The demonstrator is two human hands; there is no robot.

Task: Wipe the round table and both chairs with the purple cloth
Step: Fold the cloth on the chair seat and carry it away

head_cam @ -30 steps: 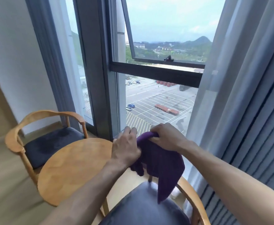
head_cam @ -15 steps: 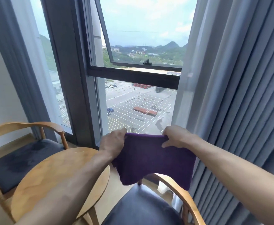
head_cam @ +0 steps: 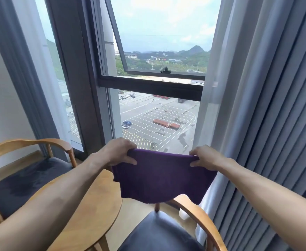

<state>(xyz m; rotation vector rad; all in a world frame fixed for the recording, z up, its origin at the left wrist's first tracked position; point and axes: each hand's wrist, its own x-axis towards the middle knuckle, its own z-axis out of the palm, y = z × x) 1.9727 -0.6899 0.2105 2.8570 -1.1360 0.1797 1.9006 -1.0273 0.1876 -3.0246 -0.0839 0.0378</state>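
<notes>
High-rise room – wooden chairs [head_cam: 27, 147], round table [head_cam: 87, 214], curtains [head_cam: 268, 105], window [head_cam: 157, 84] over parking lot.

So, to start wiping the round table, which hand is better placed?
Probably the left hand. It pinches the purple cloth at its top corner, right above the round table. The right hand holds the other corner nearer the curtain.

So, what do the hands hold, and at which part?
Both the left hand and right hand pinch the purple cloth at its top corners.
</notes>
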